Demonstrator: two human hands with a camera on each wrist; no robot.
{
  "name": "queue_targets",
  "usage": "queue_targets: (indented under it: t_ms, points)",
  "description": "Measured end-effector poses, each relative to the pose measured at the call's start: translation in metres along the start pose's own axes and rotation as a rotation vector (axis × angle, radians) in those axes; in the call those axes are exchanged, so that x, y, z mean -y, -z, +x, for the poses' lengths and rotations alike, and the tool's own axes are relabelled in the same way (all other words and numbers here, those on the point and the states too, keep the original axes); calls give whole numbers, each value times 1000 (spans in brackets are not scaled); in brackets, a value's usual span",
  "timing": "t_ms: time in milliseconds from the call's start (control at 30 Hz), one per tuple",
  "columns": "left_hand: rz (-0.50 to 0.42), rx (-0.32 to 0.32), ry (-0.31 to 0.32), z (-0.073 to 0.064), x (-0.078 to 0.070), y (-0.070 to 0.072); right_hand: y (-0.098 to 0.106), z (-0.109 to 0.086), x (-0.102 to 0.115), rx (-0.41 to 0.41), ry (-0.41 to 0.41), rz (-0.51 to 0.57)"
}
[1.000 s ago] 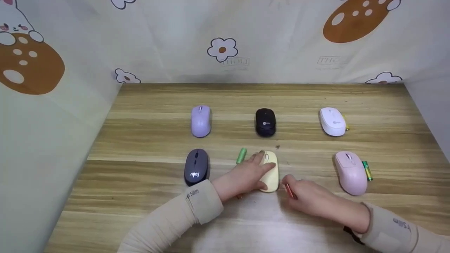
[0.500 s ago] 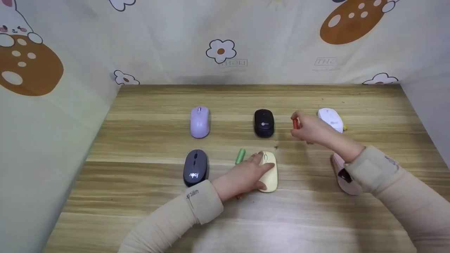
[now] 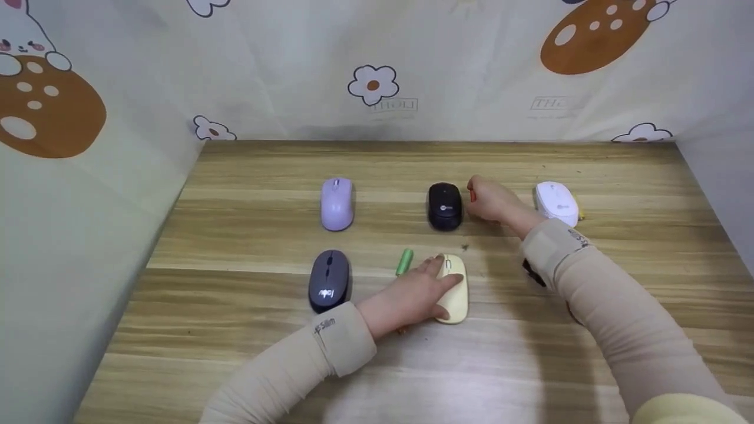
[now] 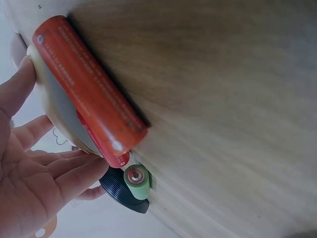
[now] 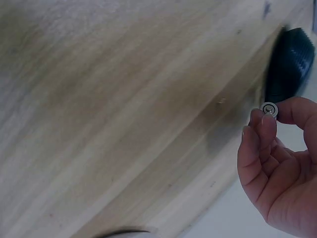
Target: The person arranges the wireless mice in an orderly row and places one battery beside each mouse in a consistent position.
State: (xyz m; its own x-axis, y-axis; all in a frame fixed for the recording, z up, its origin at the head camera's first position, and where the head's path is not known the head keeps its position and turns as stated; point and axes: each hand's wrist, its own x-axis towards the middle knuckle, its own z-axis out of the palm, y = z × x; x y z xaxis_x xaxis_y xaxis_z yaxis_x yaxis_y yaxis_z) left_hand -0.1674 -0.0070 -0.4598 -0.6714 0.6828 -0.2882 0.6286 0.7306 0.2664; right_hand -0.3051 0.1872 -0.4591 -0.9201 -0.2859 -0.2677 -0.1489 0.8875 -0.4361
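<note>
My left hand (image 3: 412,294) rests on a pale yellow computer mouse (image 3: 456,300), fingers spread over its top and left side. In the left wrist view the fingers lie fairly straight along the edge of that mouse (image 4: 42,84). An orange battery (image 4: 89,84), a red battery (image 4: 119,159) and a green battery (image 4: 137,183) lie beside it. My right hand (image 3: 495,200) pinches a red battery (image 3: 472,195) between thumb and fingers, just right of a black mouse (image 3: 445,206). In the right wrist view the end of the pinched battery (image 5: 269,109) faces the camera.
A lilac mouse (image 3: 337,204) and a dark grey mouse (image 3: 328,280) sit to the left on the wooden table (image 3: 235,353). A white mouse (image 3: 556,203) stands at the back right, a yellow battery (image 3: 581,215) beside it. My right forearm mostly hides the pink mouse.
My right hand has carried the red battery from beside the yellow mouse to the back, then left to beside the black mouse. My left hand has stayed on the yellow mouse.
</note>
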Motion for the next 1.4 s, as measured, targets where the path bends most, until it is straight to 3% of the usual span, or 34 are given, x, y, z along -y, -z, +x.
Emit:
queue_targets:
  t_ms: [200,467,833,1100,1400]
  points:
    - [13,-3,-15,1,-1,0,-6,6,-11,-4,3,5]
    - [8,-2,-12,-1,-1,1,-10,7,-13,18,102,20]
    - [20,-7,-14,-1,-1,1,-12,8,-12,4,76,49]
    - [24,-8,-13,-1,0,1,-14,8,-9,-35,97,45]
    - [4,-17,-24,-1,1,1,-14,9,-11,-24,104,72]
